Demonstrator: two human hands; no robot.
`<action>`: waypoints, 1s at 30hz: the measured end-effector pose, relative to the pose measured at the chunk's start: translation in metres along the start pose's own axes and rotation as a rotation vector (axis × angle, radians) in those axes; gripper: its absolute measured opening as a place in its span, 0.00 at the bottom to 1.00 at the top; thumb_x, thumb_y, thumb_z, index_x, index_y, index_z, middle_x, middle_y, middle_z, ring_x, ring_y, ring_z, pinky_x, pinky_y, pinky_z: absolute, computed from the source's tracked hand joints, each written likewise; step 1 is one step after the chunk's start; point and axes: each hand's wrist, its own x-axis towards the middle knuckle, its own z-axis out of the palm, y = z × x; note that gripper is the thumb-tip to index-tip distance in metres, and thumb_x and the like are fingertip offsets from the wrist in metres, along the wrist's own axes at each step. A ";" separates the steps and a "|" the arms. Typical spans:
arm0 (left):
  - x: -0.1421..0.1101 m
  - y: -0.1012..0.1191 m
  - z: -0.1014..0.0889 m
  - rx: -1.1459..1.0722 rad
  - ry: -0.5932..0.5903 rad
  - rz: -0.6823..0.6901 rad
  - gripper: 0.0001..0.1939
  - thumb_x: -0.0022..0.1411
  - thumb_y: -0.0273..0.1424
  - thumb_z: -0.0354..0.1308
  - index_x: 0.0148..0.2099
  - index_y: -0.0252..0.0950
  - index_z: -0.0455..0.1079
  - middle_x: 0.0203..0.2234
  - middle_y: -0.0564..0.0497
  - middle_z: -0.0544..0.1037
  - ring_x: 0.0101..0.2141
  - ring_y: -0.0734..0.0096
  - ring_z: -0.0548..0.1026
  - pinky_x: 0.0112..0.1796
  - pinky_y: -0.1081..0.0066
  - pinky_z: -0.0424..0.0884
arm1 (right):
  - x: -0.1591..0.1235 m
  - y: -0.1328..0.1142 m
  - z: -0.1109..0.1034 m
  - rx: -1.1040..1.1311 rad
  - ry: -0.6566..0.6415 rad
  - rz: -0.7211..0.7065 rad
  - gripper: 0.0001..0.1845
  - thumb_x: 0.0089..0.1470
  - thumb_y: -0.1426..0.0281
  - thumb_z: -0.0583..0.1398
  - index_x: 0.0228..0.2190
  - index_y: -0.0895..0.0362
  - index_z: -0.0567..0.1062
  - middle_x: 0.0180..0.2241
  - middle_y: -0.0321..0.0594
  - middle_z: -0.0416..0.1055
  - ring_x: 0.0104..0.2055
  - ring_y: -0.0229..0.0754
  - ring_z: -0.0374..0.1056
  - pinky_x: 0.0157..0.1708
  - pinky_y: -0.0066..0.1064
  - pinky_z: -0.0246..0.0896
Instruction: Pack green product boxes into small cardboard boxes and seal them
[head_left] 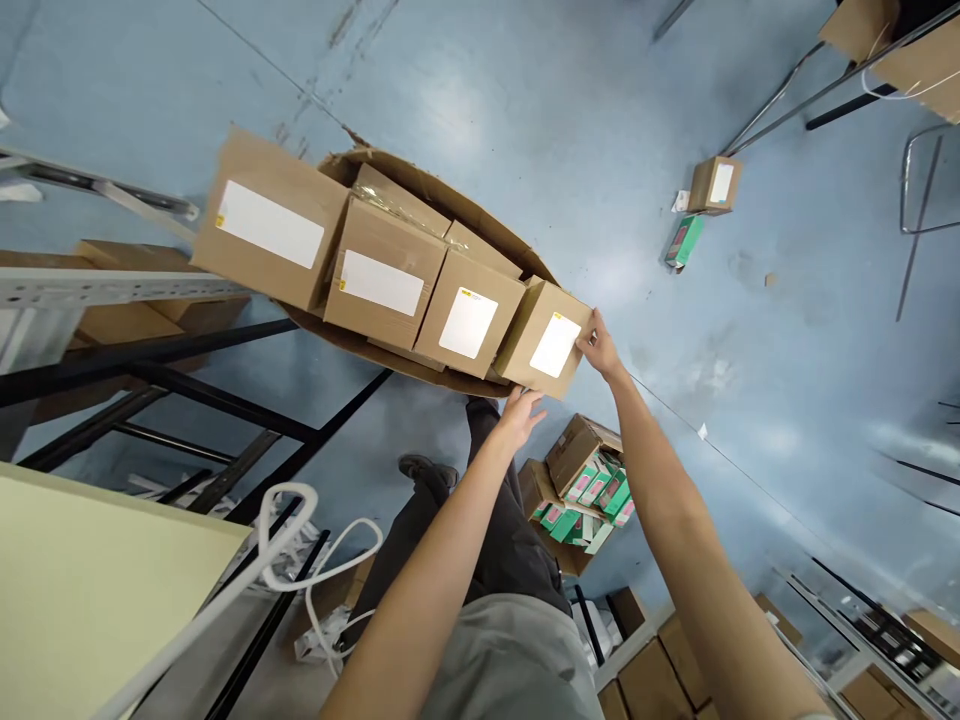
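A small brown cardboard box [517, 325] with a white label is between my two hands, at the right end of a row. My right hand [601, 348] is closed on its right edge. With the fingers at its lower left corner, my left hand [520, 418] grips it from the near side; its fingertips are partly hidden. Further left in the row are a second labelled box [491, 290], a third box [394, 250] and a larger, tilted box [277, 190]. They all sit in or on a long, open carton [442, 190] with bowed sides. More boxes lie beneath them.
Near my feet, open cartons [574, 450] hold several green-and-white packs. Another small box [714, 186] and a green pack [684, 242] lie on the blue floor [600, 130]. A pale yellow tabletop [90, 580], a white cable [289, 495] and black metal frames [225, 400] are at left.
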 end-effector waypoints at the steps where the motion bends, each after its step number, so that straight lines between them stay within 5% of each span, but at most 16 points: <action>1: 0.006 0.006 0.001 0.018 0.011 -0.004 0.16 0.55 0.24 0.74 0.43 0.41 0.74 0.53 0.44 0.82 0.58 0.55 0.78 0.64 0.48 0.73 | 0.002 0.001 0.003 -0.027 -0.011 -0.002 0.60 0.55 0.55 0.69 0.78 0.56 0.51 0.79 0.55 0.53 0.78 0.60 0.58 0.73 0.56 0.62; 5: 0.015 0.017 -0.006 0.027 0.056 -0.010 0.14 0.56 0.24 0.73 0.40 0.39 0.72 0.45 0.45 0.83 0.49 0.60 0.81 0.61 0.50 0.76 | 0.000 -0.008 0.005 -0.159 -0.083 -0.030 0.57 0.57 0.58 0.70 0.79 0.53 0.52 0.75 0.51 0.63 0.66 0.61 0.75 0.66 0.56 0.73; 9: 0.008 0.011 -0.021 0.032 0.063 0.066 0.13 0.58 0.25 0.71 0.43 0.40 0.72 0.48 0.46 0.83 0.50 0.61 0.81 0.60 0.52 0.77 | -0.006 -0.022 0.006 -0.330 -0.095 0.033 0.54 0.57 0.65 0.68 0.78 0.52 0.55 0.68 0.50 0.74 0.52 0.61 0.83 0.64 0.64 0.73; 17: 0.004 0.012 -0.039 0.146 0.119 0.052 0.18 0.59 0.28 0.73 0.47 0.41 0.70 0.55 0.40 0.80 0.56 0.54 0.80 0.60 0.50 0.77 | -0.011 -0.033 0.001 -0.537 -0.030 0.115 0.60 0.56 0.64 0.71 0.80 0.58 0.49 0.73 0.60 0.65 0.65 0.67 0.74 0.67 0.61 0.68; 25: -0.053 0.010 -0.106 0.101 0.152 0.077 0.14 0.63 0.29 0.71 0.47 0.40 0.71 0.54 0.39 0.81 0.59 0.53 0.80 0.60 0.53 0.78 | -0.050 -0.063 0.014 -0.650 -0.070 0.194 0.57 0.58 0.60 0.72 0.78 0.63 0.53 0.71 0.63 0.67 0.72 0.64 0.67 0.68 0.49 0.65; 30: -0.107 0.003 -0.151 -0.002 0.134 0.150 0.13 0.63 0.28 0.68 0.50 0.39 0.73 0.61 0.35 0.80 0.61 0.51 0.80 0.62 0.52 0.76 | -0.094 -0.096 0.043 -0.736 -0.041 0.021 0.51 0.59 0.59 0.70 0.74 0.66 0.61 0.66 0.65 0.72 0.67 0.63 0.72 0.63 0.46 0.70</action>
